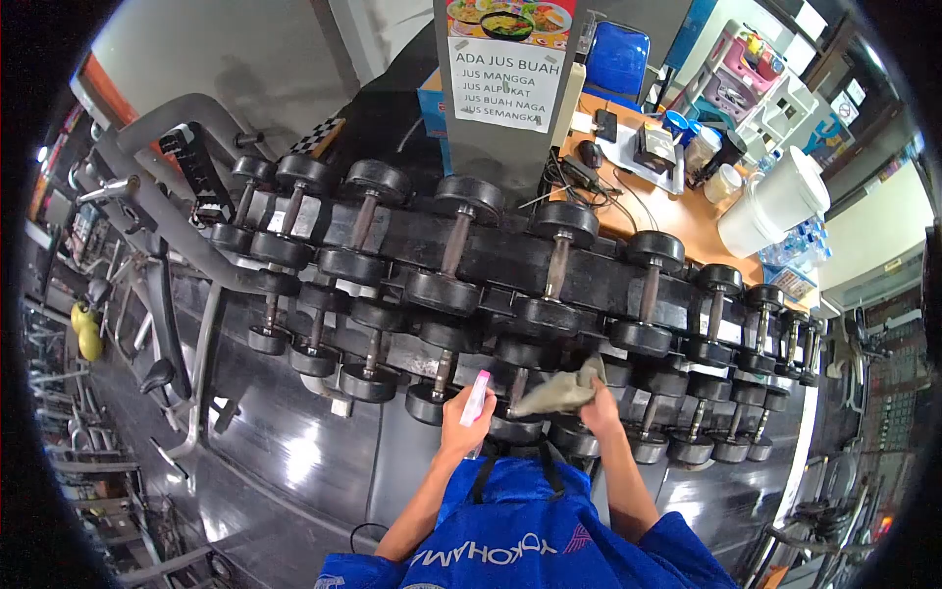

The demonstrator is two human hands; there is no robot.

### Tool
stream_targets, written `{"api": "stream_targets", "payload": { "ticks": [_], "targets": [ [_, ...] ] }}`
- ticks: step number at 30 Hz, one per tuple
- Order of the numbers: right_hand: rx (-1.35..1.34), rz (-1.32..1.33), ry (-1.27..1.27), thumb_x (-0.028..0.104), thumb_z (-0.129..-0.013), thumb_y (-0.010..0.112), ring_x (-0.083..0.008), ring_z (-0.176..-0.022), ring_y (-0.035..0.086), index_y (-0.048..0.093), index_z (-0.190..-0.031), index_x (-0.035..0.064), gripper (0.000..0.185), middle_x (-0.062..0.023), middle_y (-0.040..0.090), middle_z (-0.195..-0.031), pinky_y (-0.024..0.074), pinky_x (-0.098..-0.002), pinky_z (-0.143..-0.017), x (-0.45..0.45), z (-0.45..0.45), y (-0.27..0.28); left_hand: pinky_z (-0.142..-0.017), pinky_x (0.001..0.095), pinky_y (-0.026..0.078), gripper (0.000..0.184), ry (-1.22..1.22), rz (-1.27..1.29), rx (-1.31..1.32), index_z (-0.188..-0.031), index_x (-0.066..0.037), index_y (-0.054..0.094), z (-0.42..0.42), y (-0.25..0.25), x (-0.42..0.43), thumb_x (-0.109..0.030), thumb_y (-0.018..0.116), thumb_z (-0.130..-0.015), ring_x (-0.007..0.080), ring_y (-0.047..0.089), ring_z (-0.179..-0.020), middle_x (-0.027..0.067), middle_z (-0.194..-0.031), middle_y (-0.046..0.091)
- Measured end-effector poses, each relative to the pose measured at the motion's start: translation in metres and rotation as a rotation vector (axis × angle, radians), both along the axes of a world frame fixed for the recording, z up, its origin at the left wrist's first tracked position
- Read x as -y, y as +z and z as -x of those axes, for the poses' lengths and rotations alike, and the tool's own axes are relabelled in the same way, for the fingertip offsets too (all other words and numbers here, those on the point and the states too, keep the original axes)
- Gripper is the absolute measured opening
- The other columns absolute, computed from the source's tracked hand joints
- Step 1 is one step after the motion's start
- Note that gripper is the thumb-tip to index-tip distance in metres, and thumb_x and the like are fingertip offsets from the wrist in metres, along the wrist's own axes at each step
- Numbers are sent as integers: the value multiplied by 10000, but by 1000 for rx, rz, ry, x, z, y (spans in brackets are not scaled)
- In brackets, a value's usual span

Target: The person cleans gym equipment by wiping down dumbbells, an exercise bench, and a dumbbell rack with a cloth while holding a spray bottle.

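Observation:
My left hand [461, 424] is closed around a spray bottle with a pink and white head [477, 397]; the lower part of the bottle is mostly hidden behind the hand. In my right hand [601, 410] is a crumpled beige-grey cloth [561, 393], gripped at its right end. The cloth hangs over the lower row of black dumbbells, near a dumbbell [517, 388] between my two hands. Whether it touches that dumbbell I cannot tell. Above it, on the upper row, lies another dumbbell [558, 270] with a worn metal handle.
A two-tier rack [407, 236] full of black dumbbells spans the view. Behind it stand a sign post [505, 88] and a wooden desk [677, 221] with cables and white buckets [775, 201]. Grey exercise machine frames [167, 226] rise on the left.

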State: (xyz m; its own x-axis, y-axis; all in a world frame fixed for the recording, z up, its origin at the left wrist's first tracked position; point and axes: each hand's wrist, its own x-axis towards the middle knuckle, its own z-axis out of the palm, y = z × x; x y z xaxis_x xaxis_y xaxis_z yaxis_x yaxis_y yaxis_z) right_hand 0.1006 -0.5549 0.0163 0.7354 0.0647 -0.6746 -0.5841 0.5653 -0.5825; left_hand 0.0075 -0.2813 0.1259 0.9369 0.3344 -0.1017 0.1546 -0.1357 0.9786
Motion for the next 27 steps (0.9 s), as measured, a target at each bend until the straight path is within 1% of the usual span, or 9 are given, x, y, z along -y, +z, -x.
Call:
{"api": "stream_targets", "payload": {
  "ticks": [3, 4, 5, 7, 10, 14, 18, 23, 27],
  "targets": [
    [-179, -304, -81, 256, -1049, 382, -282, -1169, 551, 508, -1273, 61, 322, -136, 574, -1256, 468, -434, -1011, -35, -16, -24, -488, 241, 448, 69, -15, 20, -9, -947, -10, 624, 1, 0, 3, -49, 662, -905, 68, 571, -534, 9, -643, 598],
    [-113, -359, -200, 256, -1053, 350, -278, -1139, 568, 528, -1235, 60, 322, -128, 600, -1197, 470, -425, -1006, -58, -25, -19, -508, 256, 453, 74, -7, 37, -29, -934, -17, 636, 2, 0, 4, -63, 675, -890, 79, 566, -550, 24, -647, 603],
    [-151, -480, -220, 238, -1050, 354, -271, -1097, 587, 545, -1205, 59, 304, -111, 618, -1145, 478, -431, -991, -61, -38, -48, -529, 270, 457, 79, 4, 53, -48, -921, -25, 648, 3, -1, 5, -77, 688, -875, 89, 561, -565, 39, -650, 609],
    [-143, -481, -275, 212, -1045, 354, -274, -1077, 604, 559, -1201, 63, 298, -104, 629, -1166, 500, -431, -958, -88, -63, -41, -553, 289, 465, 86, 20, 72, -56, -906, -32, 661, 6, -5, 4, -90, 702, -858, 104, 563, -582, 59, -658, 619],
    [-162, -403, -437, 187, -1040, 355, -291, -1071, 611, 567, -1207, 67, 296, -102, 623, -1219, 494, -448, -976, -120, -89, 13, -567, 303, 482, 93, 19, 42, -19, -896, -28, 658, 11, -7, 1, -90, 711, -850, 122, 590, -592, 72, -666, 633],
    [-185, -453, -477, 160, -1037, 357, -300, -1110, 595, 530, -1244, 47, 293, -113, 608, -1244, 470, -463, -1020, -111, -79, 37, -563, 303, 478, 92, 51, 50, -54, -894, -29, 657, 13, 0, -2, -92, 709, -851, 122, 585, -583, 70, -653, 628],
    [-10, -502, -328, 131, -1054, 307, -291, -1151, 568, 514, -1207, -9, 293, -127, 596, -1211, 438, -458, -1054, -86, -46, 83, -558, 304, 474, 92, 42, 43, -87, -899, -34, 660, 13, 4, -2, -97, 708, -853, 118, 575, -577, 67, -643, 621],
    [276, -407, -235, 215, -1049, 363, -253, -1280, 511, 474, -1348, 33, 367, -121, 555, -1355, 386, -426, -1122, -88, -4, 166, -494, 238, 441, 79, -44, -11, 2, -953, -33, 638, 9, 8, -2, -78, 680, -902, 60, 560, -542, -11, -633, 594],
    [93, -316, -263, 256, -1044, 352, -288, -1318, 471, 447, -1373, 45, 402, -127, 514, -1403, 365, -458, -1129, -84, 15, 118, -534, 270, 451, 95, -31, 28, -27, -930, -25, 657, 6, 24, -1, -81, 700, -866, 89, 557, -569, 35, -651, 614]
  ]
}}
